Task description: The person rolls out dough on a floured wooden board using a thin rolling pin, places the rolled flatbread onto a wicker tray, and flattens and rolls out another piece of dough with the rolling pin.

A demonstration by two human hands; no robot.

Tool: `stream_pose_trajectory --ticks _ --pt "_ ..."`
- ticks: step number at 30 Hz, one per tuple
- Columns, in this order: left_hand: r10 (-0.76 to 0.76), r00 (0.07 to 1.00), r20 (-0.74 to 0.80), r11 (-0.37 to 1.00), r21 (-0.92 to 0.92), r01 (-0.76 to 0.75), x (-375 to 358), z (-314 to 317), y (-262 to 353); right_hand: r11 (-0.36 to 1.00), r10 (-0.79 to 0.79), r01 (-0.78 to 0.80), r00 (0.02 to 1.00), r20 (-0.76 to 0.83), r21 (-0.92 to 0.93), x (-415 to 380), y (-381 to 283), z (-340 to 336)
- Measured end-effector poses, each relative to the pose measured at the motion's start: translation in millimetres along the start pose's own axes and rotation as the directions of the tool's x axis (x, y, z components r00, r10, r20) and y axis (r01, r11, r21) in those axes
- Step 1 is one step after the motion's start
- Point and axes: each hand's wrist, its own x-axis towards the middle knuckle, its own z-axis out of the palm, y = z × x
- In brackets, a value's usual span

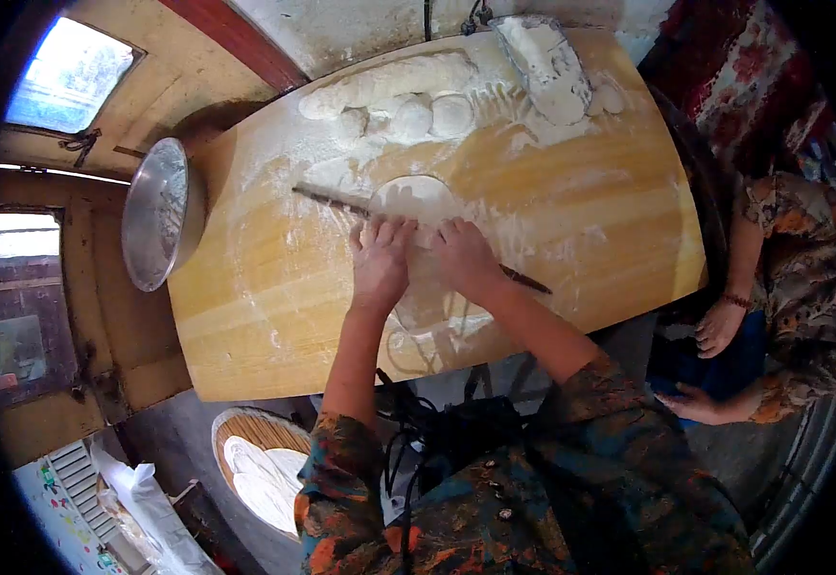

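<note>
My left hand presses on a thin, dark-ended rolling pin, its fingers bent over it. Close beside it, my right hand grips the same pin farther right. Under the pin lies a flat round sheet of dough, partly covered by my hands. The pin slants across the floured wooden board, one end up to the left and the other down to the right. My fingertips' exact hold on the pin is partly hidden.
Behind my hands lie a long roll of dough, several dough lumps and a flour-filled container. A metal basin tilts at the left edge. A woven tray holds dough sheets below. Another person sits right.
</note>
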Motion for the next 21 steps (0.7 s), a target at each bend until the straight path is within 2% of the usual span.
stream_pose_trajectory --ticks 1,3,4,7,8,10,11,14,16,17,19,20,21 --pt "0.007 1.000 0.030 1.000 -0.006 -0.007 -2 -5 1 0.999 -0.044 0.043 0.999 0.030 0.012 -3 4 -6" --pt "0.018 0.996 0.091 1.000 -0.022 -0.016 -12 -11 5 0.988 -0.152 0.154 0.987 -0.047 0.023 -21 18 -8" --pt "0.036 0.987 0.155 0.994 -0.107 -0.019 -21 -9 8 0.978 -0.206 0.209 0.975 -0.083 0.026 -32 24 -10" --pt "0.098 0.944 0.314 0.929 -0.368 0.026 -49 -12 28 0.980 -0.198 0.197 0.977 0.083 0.019 -70 31 -18" --pt "0.098 0.945 0.313 0.924 -0.381 0.030 -58 -12 36 0.979 -0.200 0.202 0.978 0.067 -0.026 -83 27 -18" --pt "0.093 0.949 0.301 0.916 -0.400 0.037 -74 -13 48 0.969 -0.215 0.217 0.976 0.028 -0.118 -108 15 -16" --pt "0.098 0.962 0.257 0.930 -0.367 0.004 -80 -16 52 0.969 -0.197 0.206 0.978 0.074 -0.140 -119 7 -16" --pt "0.073 0.961 0.266 0.926 -0.377 0.034 -97 -9 56 0.969 -0.152 0.179 0.975 0.162 -0.171 -127 -4 -18" --pt "-0.020 0.969 0.246 0.975 -0.212 0.074 -87 -15 60 0.978 -0.139 0.165 0.972 0.187 -0.127 -118 -9 -19" --pt "-0.064 0.969 0.237 0.987 -0.131 0.097 -82 -20 62 0.991 -0.085 0.097 0.988 0.130 -0.087 -107 -13 -17" --pt "-0.148 0.970 0.193 0.973 -0.146 0.178 -64 -30 59 1.000 0.025 -0.025 1.000 0.003 -0.001 -69 -15 -18" --pt "-0.188 0.967 0.171 0.965 -0.153 0.214 -58 -32 56 1.000 0.002 -0.001 0.997 0.079 -0.020 -71 -15 -18" --pt "-0.218 0.948 0.232 0.937 -0.223 0.270 -65 -26 55 0.999 -0.022 0.028 0.987 0.159 -0.035 -78 -15 -19"
